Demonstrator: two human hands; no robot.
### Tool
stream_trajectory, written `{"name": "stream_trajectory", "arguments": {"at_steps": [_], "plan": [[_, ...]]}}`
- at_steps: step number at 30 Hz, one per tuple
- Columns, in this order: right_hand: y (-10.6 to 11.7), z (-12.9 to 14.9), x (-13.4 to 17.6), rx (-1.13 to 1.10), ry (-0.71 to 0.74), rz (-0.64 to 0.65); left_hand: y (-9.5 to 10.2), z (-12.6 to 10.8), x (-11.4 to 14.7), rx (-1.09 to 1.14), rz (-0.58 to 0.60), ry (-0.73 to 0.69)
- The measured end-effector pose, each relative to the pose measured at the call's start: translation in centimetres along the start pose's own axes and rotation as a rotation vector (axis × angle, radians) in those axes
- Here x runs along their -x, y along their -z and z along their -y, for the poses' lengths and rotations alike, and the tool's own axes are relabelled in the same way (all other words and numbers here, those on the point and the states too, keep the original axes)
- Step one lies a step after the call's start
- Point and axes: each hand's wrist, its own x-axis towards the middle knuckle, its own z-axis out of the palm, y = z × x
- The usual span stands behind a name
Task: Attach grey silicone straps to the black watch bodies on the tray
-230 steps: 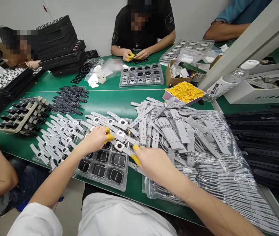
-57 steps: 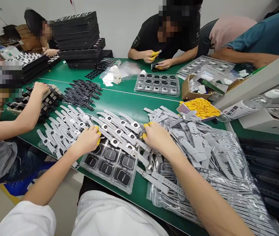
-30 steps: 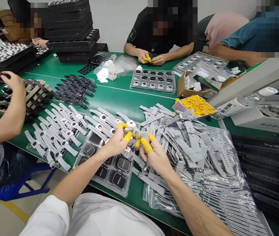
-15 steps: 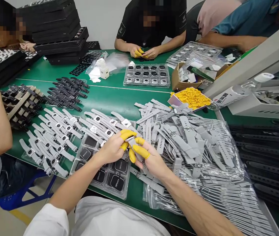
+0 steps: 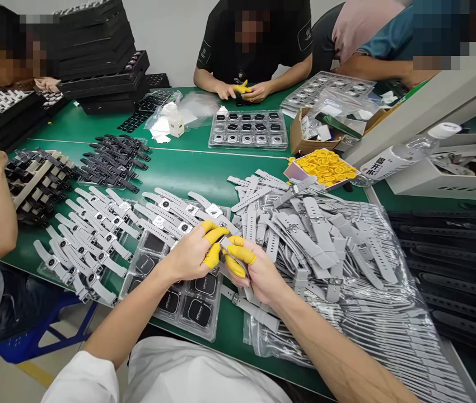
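My left hand (image 5: 191, 251), with yellow finger cots, pinches what looks like a dark watch case, mostly hidden by the fingertips. A grey watch strap (image 5: 226, 244) runs from there into my right hand (image 5: 259, 271), whose yellow-capped fingers are closed around it. Both hands meet over the edge of a clear plastic tray (image 5: 187, 332) that holds square black watch cases (image 5: 199, 311). Behind the tray, watches with grey straps (image 5: 166, 204) lie side by side. To the right of my hands spreads a heap of loose grey straps (image 5: 313, 235).
More strapped watches (image 5: 95, 224) and black straps (image 5: 116, 159) lie to the left. A box of yellow finger cots (image 5: 324, 168) and a water bottle (image 5: 414, 151) stand behind the heap. Co-workers sit left and across; one (image 5: 255, 45) handles small dark parts near another tray (image 5: 248, 144).
My fingers have shifted their grip on the strap and the dark piece, which is now more covered. The view has moved slightly. Across the table, a co-worker's hands have changed position.
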Motion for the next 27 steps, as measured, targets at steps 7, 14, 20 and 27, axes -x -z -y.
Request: {"name": "stream_trajectory", "arguments": {"at_steps": [7,14,20,27], "plan": [[0.0,0.0,-0.2,0.076,-0.049,-0.030,0.6,0.3,0.3,-0.079,0.108,-0.002],[-0.1,-0.2,-0.2,0.100,-0.037,-0.009,0.5,0.1,0.4,-0.186,0.139,0.031],[0.2,-0.4,-0.3,0.159,0.002,0.011,0.7,0.4,0.7,0.074,0.093,0.025],[0.5,-0.5,-0.1,0.168,0.058,0.031,-0.3,0.4,0.5,0.413,-0.231,0.193]]}}
